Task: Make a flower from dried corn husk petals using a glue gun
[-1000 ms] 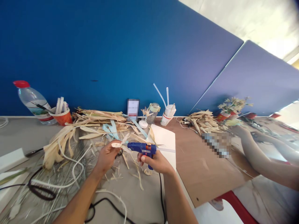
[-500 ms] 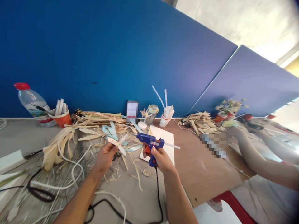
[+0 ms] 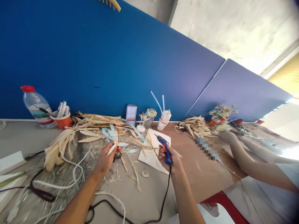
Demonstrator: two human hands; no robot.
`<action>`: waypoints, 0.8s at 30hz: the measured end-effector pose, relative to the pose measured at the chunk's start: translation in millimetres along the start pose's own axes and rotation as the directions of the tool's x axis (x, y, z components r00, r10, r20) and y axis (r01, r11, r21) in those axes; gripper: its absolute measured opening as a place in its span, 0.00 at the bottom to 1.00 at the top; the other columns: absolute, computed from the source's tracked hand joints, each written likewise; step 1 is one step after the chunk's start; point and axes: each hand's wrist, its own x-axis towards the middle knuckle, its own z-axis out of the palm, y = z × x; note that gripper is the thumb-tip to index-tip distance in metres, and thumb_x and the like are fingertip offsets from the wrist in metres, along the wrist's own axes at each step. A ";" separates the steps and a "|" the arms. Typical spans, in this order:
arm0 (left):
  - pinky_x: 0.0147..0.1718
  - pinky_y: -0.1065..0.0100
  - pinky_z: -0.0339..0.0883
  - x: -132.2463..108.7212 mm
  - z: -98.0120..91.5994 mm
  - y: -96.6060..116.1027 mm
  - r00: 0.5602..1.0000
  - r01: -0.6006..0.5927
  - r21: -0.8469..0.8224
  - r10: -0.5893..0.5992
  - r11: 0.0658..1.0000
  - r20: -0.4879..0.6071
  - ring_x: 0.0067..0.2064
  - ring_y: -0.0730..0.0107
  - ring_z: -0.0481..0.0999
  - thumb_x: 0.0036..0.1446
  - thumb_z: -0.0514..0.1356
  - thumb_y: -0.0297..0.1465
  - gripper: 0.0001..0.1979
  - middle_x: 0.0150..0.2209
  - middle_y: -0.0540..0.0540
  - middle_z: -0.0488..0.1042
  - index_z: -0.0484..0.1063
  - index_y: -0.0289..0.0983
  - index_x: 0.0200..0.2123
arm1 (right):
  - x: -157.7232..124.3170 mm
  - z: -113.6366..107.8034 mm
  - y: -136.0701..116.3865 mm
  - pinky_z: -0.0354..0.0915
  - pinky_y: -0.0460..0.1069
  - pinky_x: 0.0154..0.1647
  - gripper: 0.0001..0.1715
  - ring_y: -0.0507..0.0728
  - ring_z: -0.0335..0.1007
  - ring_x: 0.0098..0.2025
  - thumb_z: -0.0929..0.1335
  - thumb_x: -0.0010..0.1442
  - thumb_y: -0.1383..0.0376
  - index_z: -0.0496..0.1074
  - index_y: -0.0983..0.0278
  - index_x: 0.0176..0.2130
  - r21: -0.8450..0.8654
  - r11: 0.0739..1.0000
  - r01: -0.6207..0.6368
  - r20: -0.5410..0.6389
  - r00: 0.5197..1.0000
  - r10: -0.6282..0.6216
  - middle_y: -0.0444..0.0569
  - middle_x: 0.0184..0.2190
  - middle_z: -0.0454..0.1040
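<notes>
My left hand point(image 3: 105, 159) is closed, its fingertips pinching a small pale flower of corn husk strips point(image 3: 116, 143) whose petals point several ways. In my right hand point(image 3: 174, 159) is a blue hot glue gun point(image 3: 166, 148) with an orange trigger. Its nozzle points up and to the left, apart from the flower, and a clear glue stick pokes out of its back. A black cord runs from its handle down over the table. Beneath the gun lies a sheet of white paper point(image 3: 146, 158). Dark scissors point(image 3: 116, 157), partly hidden, lie by my left fingertips.
Dried corn husks point(image 3: 100, 119) are heaped along the blue partition point(image 3: 93, 56). A bottle point(image 3: 38, 107), an orange cup point(image 3: 62, 120) and a cup with glue sticks point(image 3: 162, 123) stand at the back. White cable point(image 3: 53, 186) loops at left. A co-worker's arms point(image 3: 243, 155) reach in at right.
My right hand has drawn the glue gun to the right, away from the flower, and tilted its nozzle upward. The flower has turned in my left fingers. The view has shifted slightly.
</notes>
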 end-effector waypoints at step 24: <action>0.26 0.72 0.58 -0.9 0.4 0.9 0.990 0.023 0.005 -0.023 1.000 0.139 0.23 0.76 0.64 0.54 0.58 0.37 0.09 0.23 0.52 0.68 0.69 0.36 0.31 | 23.1 -33.4 -12.5 0.72 0.56 0.34 0.08 0.60 0.74 0.32 0.64 0.55 0.68 0.71 0.70 0.33 0.008 0.999 -0.047 -0.301 0.952 0.047 0.57 0.28 0.74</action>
